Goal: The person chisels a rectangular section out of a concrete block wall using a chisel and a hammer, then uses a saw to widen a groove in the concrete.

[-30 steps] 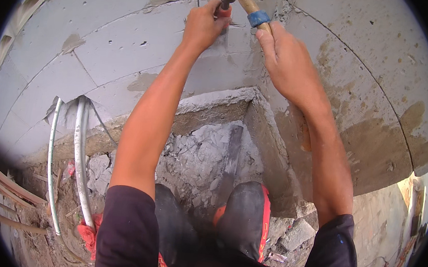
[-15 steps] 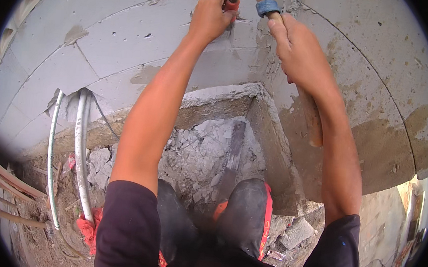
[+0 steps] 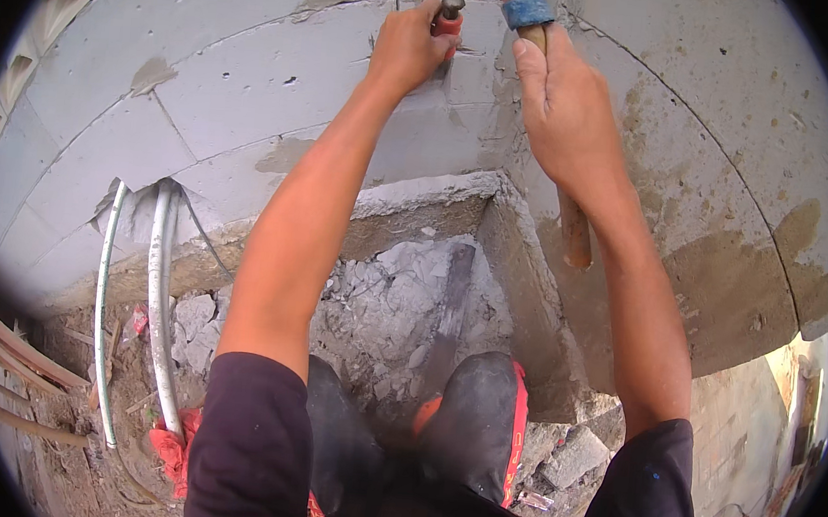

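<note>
My left hand point(image 3: 407, 49) is closed round a chisel point(image 3: 449, 23) with a red grip, held against the grey block wall near the corner. The chisel's metal butt points up toward me; its tip is hidden behind the hand. In my right hand point(image 3: 569, 106) is a hammer point(image 3: 577, 233) with a wooden handle, gripped with the thumb along the shaft. A blue band point(image 3: 527, 12) wraps the handle just above that hand. The hammer's head lies beyond the top edge of the view.
Below the wall point(image 3: 244, 83) runs a concrete ledge point(image 3: 418, 197) round a pit of rubble point(image 3: 398, 286). A dark-stained board point(image 3: 453, 290) lies there. White pipes point(image 3: 156, 289) rise at the left into a broken hole, beside red plastic point(image 3: 173, 448). Broken concrete point(image 3: 576, 457) sits right of my knee.
The hammer's head has lifted away from the chisel's butt and out of view. My right hand has shifted slightly left and down; the left hand stays nearly in place.
</note>
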### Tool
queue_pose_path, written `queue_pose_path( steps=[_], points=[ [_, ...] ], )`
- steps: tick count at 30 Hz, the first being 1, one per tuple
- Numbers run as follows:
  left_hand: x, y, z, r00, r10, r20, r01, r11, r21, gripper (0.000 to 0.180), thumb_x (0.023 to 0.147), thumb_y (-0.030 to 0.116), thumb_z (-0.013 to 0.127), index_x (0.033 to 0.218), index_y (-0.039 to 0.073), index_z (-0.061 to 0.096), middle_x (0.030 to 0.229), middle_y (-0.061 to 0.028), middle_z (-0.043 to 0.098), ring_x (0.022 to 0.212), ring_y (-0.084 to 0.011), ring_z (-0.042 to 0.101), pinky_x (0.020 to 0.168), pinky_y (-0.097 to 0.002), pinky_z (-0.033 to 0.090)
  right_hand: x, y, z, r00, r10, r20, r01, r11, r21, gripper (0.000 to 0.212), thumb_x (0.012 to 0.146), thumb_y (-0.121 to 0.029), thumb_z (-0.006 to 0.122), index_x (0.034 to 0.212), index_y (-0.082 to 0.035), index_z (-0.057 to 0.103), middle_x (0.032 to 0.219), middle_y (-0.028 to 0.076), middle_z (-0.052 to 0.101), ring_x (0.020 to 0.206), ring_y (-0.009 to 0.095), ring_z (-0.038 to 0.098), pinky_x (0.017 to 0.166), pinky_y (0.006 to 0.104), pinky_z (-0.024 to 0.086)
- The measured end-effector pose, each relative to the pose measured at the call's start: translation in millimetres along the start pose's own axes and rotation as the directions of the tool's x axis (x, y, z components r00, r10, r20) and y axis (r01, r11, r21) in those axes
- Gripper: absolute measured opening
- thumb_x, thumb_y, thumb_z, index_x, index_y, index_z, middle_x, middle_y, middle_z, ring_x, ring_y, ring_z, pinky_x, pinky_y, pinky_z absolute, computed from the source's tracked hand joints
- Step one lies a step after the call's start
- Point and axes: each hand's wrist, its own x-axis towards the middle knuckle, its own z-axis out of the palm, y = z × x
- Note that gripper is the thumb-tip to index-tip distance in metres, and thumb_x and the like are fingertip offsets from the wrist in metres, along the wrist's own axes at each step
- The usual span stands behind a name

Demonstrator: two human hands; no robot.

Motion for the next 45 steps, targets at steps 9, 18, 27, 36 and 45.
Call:
queue_pose_path(
  steps=[9, 18, 27, 36, 45],
  points=[
    [-22.3, -5.6, -35.0, 0.998, -0.005, -0.064, 0.003, 0.999, -0.042, 0.022, 0.084, 0.007, 0.076, 0.104, 0.004, 0.07, 0.094, -0.0099, 0.076, 0.086, -0.02, 0.073, 0.082, -0.0333, 0.056, -34.4, -0.4, -24.7, 0.99, 0.102, -0.101, -0.063, 0.941, 0.334, 0.031, 0.107, -0.028, 0.045, 0.098, 0.0, 0.055, 0.062, 0.005, 0.05, 0.05, 0.015, 0.051, 0.049, 0.035, 0.042],
    [-10.7, 4.8, -29.9, 0.988, 0.145, -0.061, -0.144, 0.989, 0.019, 0.023, 0.082, 0.006, 0.077, 0.104, 0.003, 0.068, 0.09, -0.0105, 0.075, 0.084, -0.0208, 0.073, 0.081, -0.0335, 0.058, -48.1, -2.9, -17.9, 0.991, -0.006, -0.134, 0.045, 0.956, 0.291, 0.029, 0.108, -0.027, 0.044, 0.101, -0.001, 0.055, 0.062, 0.001, 0.046, 0.048, 0.011, 0.045, 0.044, 0.0278, 0.036],
    [-8.8, 11.2, -32.4, 0.994, 0.108, -0.035, -0.107, 0.994, 0.026, 0.023, 0.082, 0.006, 0.076, 0.104, 0.003, 0.069, 0.092, -0.0109, 0.076, 0.083, -0.0223, 0.074, 0.08, -0.0323, 0.058, -18.0, 2.7, 4.1, 0.998, -0.059, 0.024, 0.059, 0.998, -0.021, 0.029, 0.104, -0.024, 0.05, 0.099, 0.004, 0.054, 0.066, 0.025, 0.06, 0.062, 0.044, 0.061, 0.06, 0.0509, 0.045],
    [-5.9, 13.1, -34.1, 0.995, 0.09, -0.041, -0.087, 0.995, 0.057, 0.031, 0.079, 0.004, 0.075, 0.109, 0.002, 0.069, 0.093, -0.012, 0.076, 0.086, -0.0258, 0.074, 0.08, -0.0342, 0.057, -4.5, -8.7, -0.1, 0.991, -0.132, 0.031, 0.133, 0.991, -0.033, 0.033, 0.105, -0.028, 0.048, 0.1, 0.004, 0.053, 0.066, 0.027, 0.061, 0.068, 0.049, 0.062, 0.064, 0.056, 0.046],
    [-6.5, 7.6, -35.5, 0.997, 0.057, -0.043, -0.058, 0.998, -0.012, 0.027, 0.079, 0.006, 0.075, 0.105, 0.002, 0.069, 0.094, -0.0145, 0.076, 0.084, -0.0271, 0.074, 0.079, -0.0353, 0.056, -14.9, -16.2, 1.6, 0.997, -0.056, 0.044, 0.057, 0.998, -0.007, 0.035, 0.105, -0.029, 0.047, 0.103, 0.005, 0.055, 0.071, 0.027, 0.063, 0.071, 0.049, 0.063, 0.067, 0.0561, 0.047]
  ],
)
